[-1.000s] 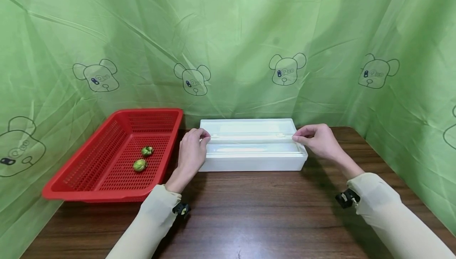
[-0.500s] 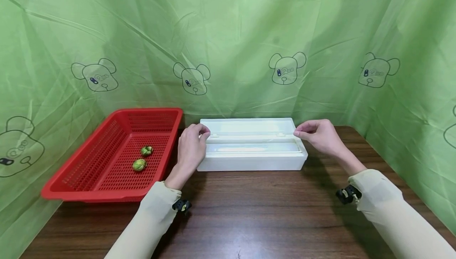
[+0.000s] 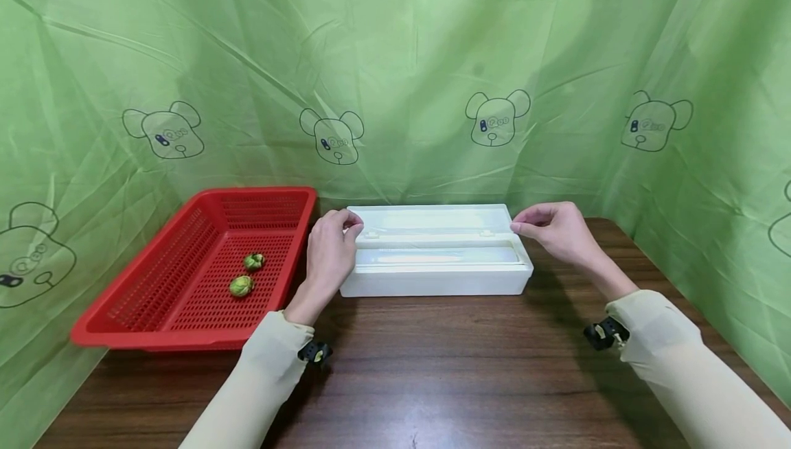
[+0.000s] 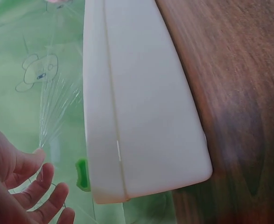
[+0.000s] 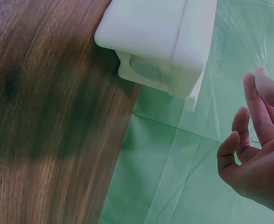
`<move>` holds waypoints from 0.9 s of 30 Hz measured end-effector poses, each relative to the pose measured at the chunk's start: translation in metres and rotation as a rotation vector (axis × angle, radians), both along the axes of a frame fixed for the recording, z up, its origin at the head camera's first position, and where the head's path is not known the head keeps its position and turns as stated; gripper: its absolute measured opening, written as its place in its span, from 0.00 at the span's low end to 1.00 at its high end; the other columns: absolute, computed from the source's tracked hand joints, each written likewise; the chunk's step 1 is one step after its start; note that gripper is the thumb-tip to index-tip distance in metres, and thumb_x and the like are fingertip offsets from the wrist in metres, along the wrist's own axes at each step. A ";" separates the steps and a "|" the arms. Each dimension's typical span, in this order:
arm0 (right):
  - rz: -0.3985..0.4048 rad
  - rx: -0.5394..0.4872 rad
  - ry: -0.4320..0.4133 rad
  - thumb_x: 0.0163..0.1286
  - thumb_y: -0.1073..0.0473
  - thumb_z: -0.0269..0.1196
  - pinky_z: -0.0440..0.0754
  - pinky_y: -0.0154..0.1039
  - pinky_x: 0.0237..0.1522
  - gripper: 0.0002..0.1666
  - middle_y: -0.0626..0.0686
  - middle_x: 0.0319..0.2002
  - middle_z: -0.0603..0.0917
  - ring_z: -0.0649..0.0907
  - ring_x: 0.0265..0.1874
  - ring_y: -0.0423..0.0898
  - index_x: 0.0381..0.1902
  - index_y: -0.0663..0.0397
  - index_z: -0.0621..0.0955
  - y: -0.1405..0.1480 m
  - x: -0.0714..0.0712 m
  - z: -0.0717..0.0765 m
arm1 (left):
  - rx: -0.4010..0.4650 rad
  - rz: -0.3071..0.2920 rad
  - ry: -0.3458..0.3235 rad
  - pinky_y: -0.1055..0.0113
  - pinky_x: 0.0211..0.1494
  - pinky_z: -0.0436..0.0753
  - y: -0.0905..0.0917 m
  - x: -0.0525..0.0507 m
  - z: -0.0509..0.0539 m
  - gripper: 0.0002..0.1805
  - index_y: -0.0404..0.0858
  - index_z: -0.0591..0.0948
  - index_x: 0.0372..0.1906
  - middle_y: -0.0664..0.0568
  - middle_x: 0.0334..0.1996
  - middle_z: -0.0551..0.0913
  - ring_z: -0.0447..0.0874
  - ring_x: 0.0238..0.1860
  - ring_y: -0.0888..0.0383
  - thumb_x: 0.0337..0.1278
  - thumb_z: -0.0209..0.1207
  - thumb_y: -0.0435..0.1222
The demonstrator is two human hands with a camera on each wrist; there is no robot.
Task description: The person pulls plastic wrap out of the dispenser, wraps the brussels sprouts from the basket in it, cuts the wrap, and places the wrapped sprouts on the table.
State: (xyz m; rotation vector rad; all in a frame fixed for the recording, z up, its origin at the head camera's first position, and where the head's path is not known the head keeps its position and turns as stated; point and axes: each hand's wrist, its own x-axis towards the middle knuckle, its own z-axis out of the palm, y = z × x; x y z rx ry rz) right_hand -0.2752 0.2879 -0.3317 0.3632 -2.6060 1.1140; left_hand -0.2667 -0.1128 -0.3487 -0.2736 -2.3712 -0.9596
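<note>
A long white cling film dispenser [image 3: 435,281] stands at the back of the table, its lid tipped back against the curtain side. My left hand [image 3: 330,246] is at its left end, and thumb and fingertips pinch one corner of clear cling film [image 4: 57,102]. Beyond the right end, my right hand [image 3: 559,233] pinches the other corner between thumb and index finger. Film creases fan out from both pinches in the wrist views. In the head view the sheet is nearly invisible over the box; its full outline cannot be made out.
To the left is a red perforated basket [image 3: 303,229] holding two small green vegetables [image 3: 242,286] that look like Brussels sprouts. The dark wooden table [image 3: 426,366] runs in front of the dispenser. A green curtain [image 3: 408,78] with bear outlines encloses the back and sides.
Both hands have risen slightly and moved back, still pinching the film; the right hand has also shifted a little to the right. The dispenser and basket look unmoved.
</note>
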 end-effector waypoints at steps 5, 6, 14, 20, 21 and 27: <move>0.000 -0.002 0.007 0.69 0.56 0.75 0.80 0.31 0.33 0.09 0.54 0.35 0.91 0.86 0.33 0.45 0.40 0.56 0.91 0.000 0.001 0.003 | 0.008 -0.001 -0.005 0.50 0.49 0.77 0.000 0.001 0.003 0.02 0.36 0.87 0.39 0.44 0.39 0.85 0.80 0.42 0.44 0.70 0.65 0.30; 0.001 -0.003 0.010 0.69 0.56 0.75 0.80 0.31 0.33 0.09 0.54 0.35 0.91 0.86 0.33 0.45 0.40 0.56 0.91 0.000 0.001 0.004 | 0.009 -0.001 -0.005 0.50 0.48 0.77 0.000 0.001 0.004 0.02 0.36 0.87 0.39 0.44 0.39 0.85 0.80 0.41 0.44 0.70 0.65 0.30; -0.001 -0.011 0.007 0.69 0.55 0.75 0.80 0.31 0.32 0.10 0.55 0.35 0.91 0.86 0.32 0.43 0.41 0.56 0.92 0.000 0.002 0.010 | 0.010 0.004 -0.011 0.51 0.50 0.77 -0.001 0.001 0.011 0.03 0.37 0.87 0.39 0.44 0.39 0.85 0.80 0.42 0.44 0.70 0.65 0.31; -0.006 -0.005 0.003 0.69 0.55 0.75 0.80 0.31 0.33 0.10 0.56 0.37 0.91 0.86 0.35 0.47 0.41 0.56 0.92 0.001 0.003 0.016 | 0.027 -0.003 -0.015 0.51 0.51 0.77 0.000 0.002 0.017 0.03 0.37 0.87 0.39 0.44 0.40 0.85 0.80 0.43 0.45 0.71 0.65 0.31; -0.009 -0.002 0.002 0.69 0.54 0.75 0.79 0.32 0.33 0.11 0.55 0.37 0.91 0.85 0.35 0.47 0.41 0.56 0.92 0.001 0.003 0.017 | 0.029 -0.005 -0.013 0.52 0.50 0.77 0.000 0.002 0.018 0.03 0.37 0.88 0.39 0.44 0.40 0.85 0.80 0.43 0.46 0.71 0.65 0.31; -0.023 0.007 -0.002 0.69 0.51 0.76 0.79 0.33 0.32 0.14 0.53 0.37 0.91 0.84 0.35 0.45 0.43 0.55 0.92 0.002 0.003 0.021 | 0.033 -0.009 0.008 0.52 0.48 0.78 -0.001 0.002 0.022 0.03 0.36 0.88 0.40 0.45 0.38 0.84 0.80 0.41 0.47 0.71 0.65 0.30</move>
